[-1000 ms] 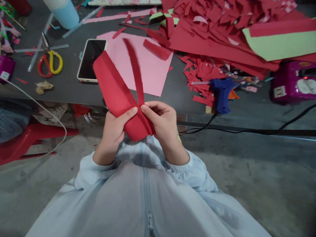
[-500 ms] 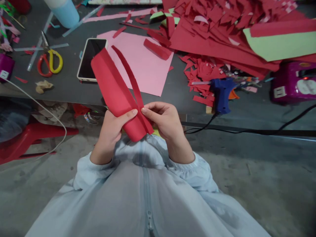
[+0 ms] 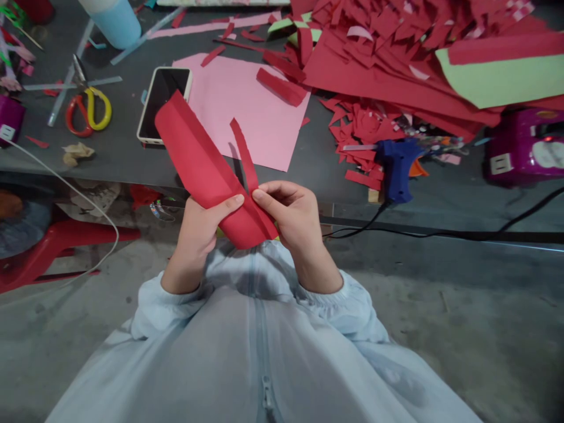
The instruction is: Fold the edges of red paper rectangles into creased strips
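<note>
A folded sheet of red paper (image 3: 198,155) is gripped by my left hand (image 3: 205,226), thumb on top and the other fingers mostly hidden beneath. Along its right side a narrow red paper strip (image 3: 244,153) stands partly torn away, its upper end free and its lower end still joined near the bottom. My right hand (image 3: 293,214) pinches this strip between thumb and forefinger, close beside my left thumb. Behind the red paper lies a pink sheet (image 3: 273,132) on the table, next to a phone (image 3: 156,108).
Scissors (image 3: 90,111) with red and yellow handles lie at the left, near a bottle of blue liquid (image 3: 114,23). Red paper scraps (image 3: 365,126) and a blue glue gun (image 3: 396,170) are at the right, its black cable (image 3: 352,230) hanging at the table edge. A red stool (image 3: 66,241) stands lower left.
The tear has run further down: the strip's free end has dropped and the gap beside it has widened. The folded red paper has tilted slightly left. Both hands stay nearly in place.
</note>
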`<state>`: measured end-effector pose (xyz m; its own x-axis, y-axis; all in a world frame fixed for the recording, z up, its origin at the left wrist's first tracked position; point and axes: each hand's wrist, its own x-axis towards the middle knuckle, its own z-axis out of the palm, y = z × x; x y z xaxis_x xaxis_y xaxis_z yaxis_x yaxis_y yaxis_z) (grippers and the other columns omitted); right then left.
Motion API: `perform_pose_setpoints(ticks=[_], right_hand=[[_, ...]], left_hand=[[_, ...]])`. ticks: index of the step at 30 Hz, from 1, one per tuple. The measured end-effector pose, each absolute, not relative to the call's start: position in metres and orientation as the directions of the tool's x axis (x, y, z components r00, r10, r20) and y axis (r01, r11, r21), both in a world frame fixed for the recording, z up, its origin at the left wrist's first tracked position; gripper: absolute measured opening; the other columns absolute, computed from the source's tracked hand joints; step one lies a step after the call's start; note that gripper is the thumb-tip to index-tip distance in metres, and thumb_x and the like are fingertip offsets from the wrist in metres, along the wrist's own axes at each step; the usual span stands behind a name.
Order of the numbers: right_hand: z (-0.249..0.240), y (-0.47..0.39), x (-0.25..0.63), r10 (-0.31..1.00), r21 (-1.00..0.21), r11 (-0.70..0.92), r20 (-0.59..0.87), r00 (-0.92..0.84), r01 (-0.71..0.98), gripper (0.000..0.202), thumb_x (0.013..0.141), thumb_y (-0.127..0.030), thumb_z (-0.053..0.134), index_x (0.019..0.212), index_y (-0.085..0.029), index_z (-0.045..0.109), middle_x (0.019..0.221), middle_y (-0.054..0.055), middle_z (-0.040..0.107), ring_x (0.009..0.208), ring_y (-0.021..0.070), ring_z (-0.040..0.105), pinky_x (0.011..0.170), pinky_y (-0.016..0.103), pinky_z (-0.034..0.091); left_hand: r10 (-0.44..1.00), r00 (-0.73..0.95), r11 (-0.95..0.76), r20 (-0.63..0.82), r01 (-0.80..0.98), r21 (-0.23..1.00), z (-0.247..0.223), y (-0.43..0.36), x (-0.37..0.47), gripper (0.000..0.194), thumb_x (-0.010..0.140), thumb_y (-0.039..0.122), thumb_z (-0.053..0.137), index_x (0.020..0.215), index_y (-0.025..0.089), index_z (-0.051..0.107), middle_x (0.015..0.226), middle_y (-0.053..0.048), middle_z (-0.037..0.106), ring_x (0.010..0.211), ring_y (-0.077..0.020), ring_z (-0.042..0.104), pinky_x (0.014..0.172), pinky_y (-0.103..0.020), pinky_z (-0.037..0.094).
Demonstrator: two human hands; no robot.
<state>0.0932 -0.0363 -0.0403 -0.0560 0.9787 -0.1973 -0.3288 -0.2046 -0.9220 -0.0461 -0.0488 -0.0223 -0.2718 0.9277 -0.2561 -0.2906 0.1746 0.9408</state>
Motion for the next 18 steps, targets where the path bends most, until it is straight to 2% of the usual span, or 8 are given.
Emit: perform_pose_setpoints(ticks=[4,9,14,18], right_hand=[[-0.0355,-0.0342,0.0963,0.966,-0.892,-0.259,-0.237,-0.104,-0.37,0.016,0.065,-0.034,0.085,0.07,-0.022,0.074,0.068,-0.003,0.071,0.06,0.0073,0.059,0.059,0.021,0.05],[-0.0309,-0.0298,0.1023,0.916,-0.859,-0.392,-0.332,-0.226,-0.328,0.025,0.055,-0.035,0.089,0.066,-0.019,0.073,0.056,-0.004,0.065,0.048,0.0051,0.051,0.045,0.019,0.042],[-0.0338,-0.0301,0.1007,0.944,-0.878,-0.331,-0.306,-0.125,-0.345,0.026,0.056,-0.038,0.088,0.067,-0.019,0.073,0.055,-0.004,0.064,0.045,0.0044,0.048,0.04,0.017,0.036],[-0.0373,-0.0316,0.0963,0.96,-0.894,-0.278,-0.268,-0.079,-0.353,0.024,0.059,-0.039,0.086,0.069,-0.02,0.073,0.059,-0.004,0.066,0.048,0.0052,0.05,0.045,0.019,0.042]], left_hand=[[0.929,-0.286,0.156,-0.236,-0.277,0.948,-0.0246,-0.0478,-0.0477,0.034,0.051,0.026,0.092,0.077,0.021,0.07,0.079,0.002,0.073,0.071,-0.0153,0.067,0.067,-0.027,0.056],[0.933,-0.294,0.147,-0.209,-0.219,0.965,-0.0257,-0.0479,-0.0524,0.038,0.052,0.028,0.092,0.082,0.021,0.07,0.084,0.001,0.074,0.075,-0.0166,0.069,0.07,-0.029,0.057],[0.945,-0.174,0.218,-0.276,-0.293,0.931,-0.0229,-0.0512,-0.0535,0.037,0.058,0.035,0.089,0.085,0.021,0.069,0.085,-0.001,0.074,0.079,-0.0217,0.072,0.074,-0.034,0.06],[0.941,-0.115,0.27,-0.319,-0.315,0.91,-0.0223,-0.0536,-0.0489,0.035,0.057,0.031,0.089,0.086,0.021,0.071,0.086,-0.002,0.075,0.082,-0.0217,0.072,0.076,-0.033,0.06]])
